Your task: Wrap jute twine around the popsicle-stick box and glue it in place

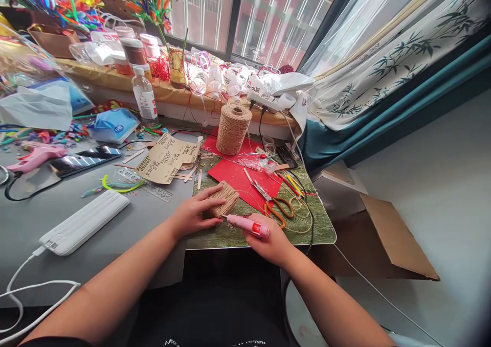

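Observation:
My left hand [194, 215] grips a small twine-wrapped piece [226, 200] and holds it down on the green mat [318, 223] near the table's front edge. My right hand [270, 244] is closed round a pink glue gun [247, 225], whose nozzle points left and touches the lower edge of the wrapped piece. Just beyond the hands lies a sheet of red paper [240, 179]. A big spool of jute twine [232, 128] stands upright behind it. Orange-handled scissors [275, 203] rest on the mat to the right of the hands.
A white power bank [82, 224] with its cable lies at the left, next to a second pink glue gun [34, 158], a phone [86, 159] and printed brown paper [166, 158]. A water bottle [144, 97] and jars crowd the sill. An open cardboard box [378, 237] sits right of the table.

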Demonstrator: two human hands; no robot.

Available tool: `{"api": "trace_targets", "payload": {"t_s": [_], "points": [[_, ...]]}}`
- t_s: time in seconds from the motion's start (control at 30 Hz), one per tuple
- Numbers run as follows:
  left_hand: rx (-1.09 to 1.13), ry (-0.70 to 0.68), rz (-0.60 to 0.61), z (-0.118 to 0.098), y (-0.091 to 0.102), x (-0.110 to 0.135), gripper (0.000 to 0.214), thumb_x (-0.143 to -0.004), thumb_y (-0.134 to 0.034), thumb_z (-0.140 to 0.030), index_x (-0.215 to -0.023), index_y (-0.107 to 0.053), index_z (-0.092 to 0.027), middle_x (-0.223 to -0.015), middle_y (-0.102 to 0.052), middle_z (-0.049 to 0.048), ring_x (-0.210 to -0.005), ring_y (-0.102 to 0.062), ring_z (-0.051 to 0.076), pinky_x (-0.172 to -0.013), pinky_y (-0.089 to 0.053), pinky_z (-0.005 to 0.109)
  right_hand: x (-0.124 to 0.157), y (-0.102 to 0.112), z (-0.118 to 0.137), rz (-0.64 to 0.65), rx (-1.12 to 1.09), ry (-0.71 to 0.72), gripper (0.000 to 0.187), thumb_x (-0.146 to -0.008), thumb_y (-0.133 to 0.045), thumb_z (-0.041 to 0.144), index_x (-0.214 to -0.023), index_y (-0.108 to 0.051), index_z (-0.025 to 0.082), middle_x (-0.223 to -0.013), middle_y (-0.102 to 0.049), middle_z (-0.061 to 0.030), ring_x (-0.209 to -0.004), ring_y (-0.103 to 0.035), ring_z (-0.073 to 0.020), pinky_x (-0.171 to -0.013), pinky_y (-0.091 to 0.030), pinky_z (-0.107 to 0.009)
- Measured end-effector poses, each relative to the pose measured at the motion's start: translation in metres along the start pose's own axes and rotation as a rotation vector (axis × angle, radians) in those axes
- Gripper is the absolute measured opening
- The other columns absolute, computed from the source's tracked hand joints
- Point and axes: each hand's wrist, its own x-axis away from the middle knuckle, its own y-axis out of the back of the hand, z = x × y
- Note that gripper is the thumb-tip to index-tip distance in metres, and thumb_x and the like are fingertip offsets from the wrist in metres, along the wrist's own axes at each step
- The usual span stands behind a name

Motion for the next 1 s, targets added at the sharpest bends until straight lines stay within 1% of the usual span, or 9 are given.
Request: {"api": "trace_targets", "payload": {"t_s": [0.27, 0.43, 0.77, 1.0], "points": [[-0.003, -0.007, -0.002, -0.0003, 0.0005, -0.0003, 0.055, -0.09, -0.078, -0.034, -0.142, -0.061, -0.028, -0.165, -0.041, 0.0154, -0.151, -0.045, 0.035, -0.119, -0.048, 0.053, -0.001, 0.0006, 0.0019, 0.014, 0.05, 0.024, 0.017, -0.081, -0.06, 0.012, -0.077, -0.049, 0.024, -0.074, -0.053, 0.0005, -0.066, -0.051, -0.0168, -0.064, -0.039, -0.031], [-0.006, -0.005, -0.005, -0.0014, 0.0008, -0.0009, 0.056, -0.089, -0.079, -0.035, -0.142, -0.062, -0.029, -0.164, -0.042, 0.0159, -0.15, -0.046, 0.034, -0.119, -0.048, 0.053, -0.0005, 0.0013, 0.0008, 0.01, 0.065, 0.019, 0.017, -0.081, -0.061, 0.013, -0.078, -0.049, 0.024, -0.075, -0.054, -0.0001, -0.068, -0.052, -0.0176, -0.065, -0.04, -0.031], [0.012, 0.001, 0.009, 0.003, -0.0014, 0.0013, 0.056, -0.091, -0.077, -0.035, -0.144, -0.06, -0.029, -0.167, -0.039, 0.0143, -0.152, -0.043, 0.034, -0.122, -0.044, 0.054, 0.0009, 0.0011, -0.0045, -0.046, 0.056, -0.023, 0.023, -0.08, -0.061, 0.012, -0.073, -0.042, 0.024, -0.071, -0.049, 0.0018, -0.066, -0.048, -0.0165, -0.063, -0.036, -0.031], [0.009, 0.001, 0.005, 0.0002, -0.0007, 0.0002, 0.056, -0.091, -0.077, -0.035, -0.144, -0.06, -0.029, -0.166, -0.04, 0.0149, -0.152, -0.044, 0.035, -0.121, -0.045, 0.055, 0.0013, 0.0002, -0.0066, -0.049, 0.037, -0.031, 0.02, -0.082, -0.06, 0.015, -0.074, -0.044, 0.024, -0.072, -0.05, 0.0016, -0.067, -0.049, -0.0166, -0.064, -0.036, -0.031]]}}
